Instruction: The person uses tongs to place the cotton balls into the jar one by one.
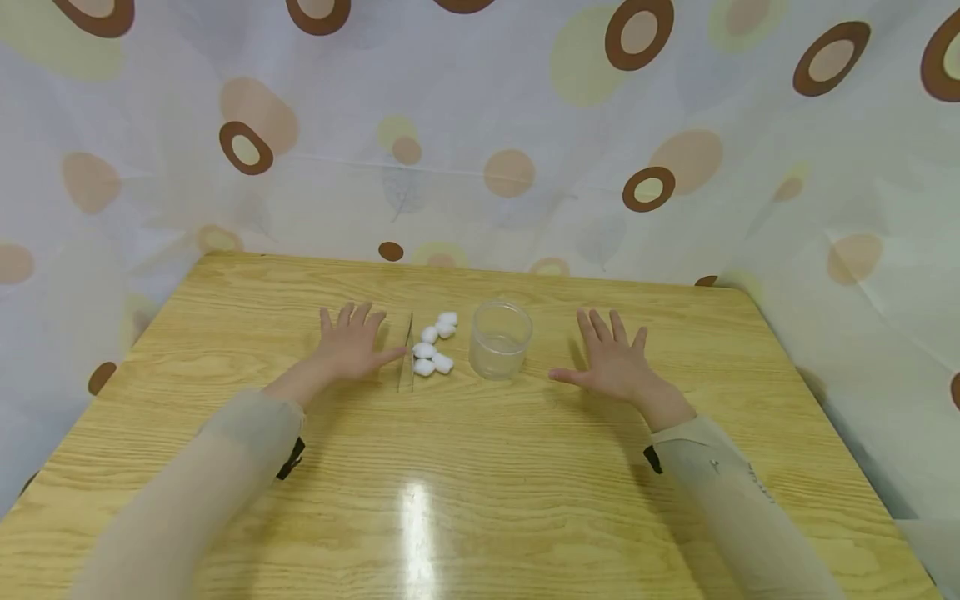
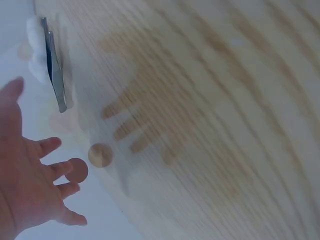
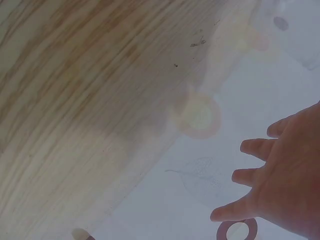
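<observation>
My left hand (image 1: 349, 348) is spread with straight fingers above the table, left of a pair of metal tweezers (image 1: 406, 367). Its thumb tip overlaps the tweezers in the head view. In the left wrist view the tweezers (image 2: 55, 70) lie beside white cotton balls (image 2: 37, 50), apart from the fingers. Several cotton balls (image 1: 424, 351) are clustered on the wood between the tweezers and a clear glass cup (image 1: 500, 342). To the right of the cup hovers my right hand (image 1: 613, 363), fingers spread and holding nothing; the right wrist view shows this hand (image 3: 285, 175) too.
The wooden table (image 1: 480, 467) has its far edge just beyond the cup and cotton balls. A patterned curtain (image 1: 450, 108) hangs behind the table and along its sides. Light glares off the near part of the tabletop.
</observation>
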Available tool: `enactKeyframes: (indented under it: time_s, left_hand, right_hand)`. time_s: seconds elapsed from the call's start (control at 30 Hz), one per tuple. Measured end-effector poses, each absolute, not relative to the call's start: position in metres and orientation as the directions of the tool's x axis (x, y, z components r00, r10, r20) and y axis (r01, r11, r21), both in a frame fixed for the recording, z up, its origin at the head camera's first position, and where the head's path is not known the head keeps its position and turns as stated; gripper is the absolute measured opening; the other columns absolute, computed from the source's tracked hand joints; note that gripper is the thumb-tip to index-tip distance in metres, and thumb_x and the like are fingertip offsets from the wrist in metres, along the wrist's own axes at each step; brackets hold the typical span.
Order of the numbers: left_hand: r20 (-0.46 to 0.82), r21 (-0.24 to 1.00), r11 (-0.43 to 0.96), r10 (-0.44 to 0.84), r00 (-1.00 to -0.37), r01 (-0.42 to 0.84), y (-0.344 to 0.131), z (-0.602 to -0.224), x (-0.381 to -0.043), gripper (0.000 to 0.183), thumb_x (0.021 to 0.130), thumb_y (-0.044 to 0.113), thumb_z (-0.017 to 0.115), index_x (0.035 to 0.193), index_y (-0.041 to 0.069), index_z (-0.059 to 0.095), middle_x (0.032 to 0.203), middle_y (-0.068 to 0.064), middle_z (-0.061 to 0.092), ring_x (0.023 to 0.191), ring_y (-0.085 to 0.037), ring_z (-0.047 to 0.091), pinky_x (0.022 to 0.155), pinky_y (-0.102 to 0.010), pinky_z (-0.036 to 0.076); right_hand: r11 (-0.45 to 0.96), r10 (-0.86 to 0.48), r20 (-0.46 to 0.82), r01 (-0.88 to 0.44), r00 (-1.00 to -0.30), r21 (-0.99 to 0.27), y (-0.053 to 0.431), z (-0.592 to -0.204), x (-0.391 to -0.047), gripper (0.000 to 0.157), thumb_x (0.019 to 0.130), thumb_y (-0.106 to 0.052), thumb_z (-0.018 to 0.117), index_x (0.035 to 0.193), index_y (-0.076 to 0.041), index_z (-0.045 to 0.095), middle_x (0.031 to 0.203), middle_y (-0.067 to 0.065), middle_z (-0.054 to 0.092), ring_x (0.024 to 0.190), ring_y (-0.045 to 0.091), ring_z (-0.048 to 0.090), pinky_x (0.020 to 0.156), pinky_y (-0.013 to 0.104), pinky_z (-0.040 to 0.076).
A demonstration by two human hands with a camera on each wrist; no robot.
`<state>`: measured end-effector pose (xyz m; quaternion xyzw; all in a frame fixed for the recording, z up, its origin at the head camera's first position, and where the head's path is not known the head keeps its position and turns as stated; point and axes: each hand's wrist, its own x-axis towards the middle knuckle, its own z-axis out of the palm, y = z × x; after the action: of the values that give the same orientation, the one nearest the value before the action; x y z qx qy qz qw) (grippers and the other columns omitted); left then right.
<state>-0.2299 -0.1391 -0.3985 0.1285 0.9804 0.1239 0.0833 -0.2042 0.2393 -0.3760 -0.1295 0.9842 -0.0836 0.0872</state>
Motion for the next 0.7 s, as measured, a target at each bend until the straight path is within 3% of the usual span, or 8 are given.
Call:
enactKeyframes:
  time_s: [0.23,0.43,0.7]
  left_hand:
    - [-0.169,0.285,0.947,0.203,-0.964,0.149,-0.126,-0.393,-0.242,0.060,0.094,0.053,0.044,0.128,0.004,0.054,0.140,-0.024,0.040,0.131,-0.046,0.029,0.109,-0.071,0.009]
    - [-0.200,0.275,0.951,0.197,-0.960,0.138,-0.113,-0.391,-0.249,0.049,0.094,0.048,0.046,0.107,0.004,0.063,0.133,-0.024,0.046,0.127,-0.046,0.034,0.109,-0.069,0.015]
    - [-0.239,0.179,0.981,0.119,-0.964,0.077,-0.098,-0.394,-0.259,0.051,0.095,0.045,0.044,0.113,0.000,0.062,0.131,-0.026,0.046,0.125,-0.044,0.037,0.108,-0.065,0.021]
  right_hand:
    - [0.948,-0.284,-0.133,-0.257,-0.950,-0.189,0.241,-0.379,-0.204,0.106,0.082,-0.069,0.051,0.151,-0.005,0.002,0.155,0.024,0.009,0.141,0.049,-0.003,0.101,0.080,-0.006]
    - [0.947,-0.287,-0.131,-0.260,-0.949,-0.189,0.240,-0.378,-0.203,0.106,0.081,-0.069,0.052,0.151,-0.005,0.004,0.155,0.023,0.010,0.141,0.048,-0.004,0.102,0.079,-0.007]
    - [0.949,-0.281,-0.133,-0.254,-0.951,-0.185,0.241,-0.379,-0.201,0.104,0.082,-0.068,0.051,0.151,-0.006,0.006,0.155,0.022,0.011,0.141,0.047,-0.003,0.103,0.078,-0.007]
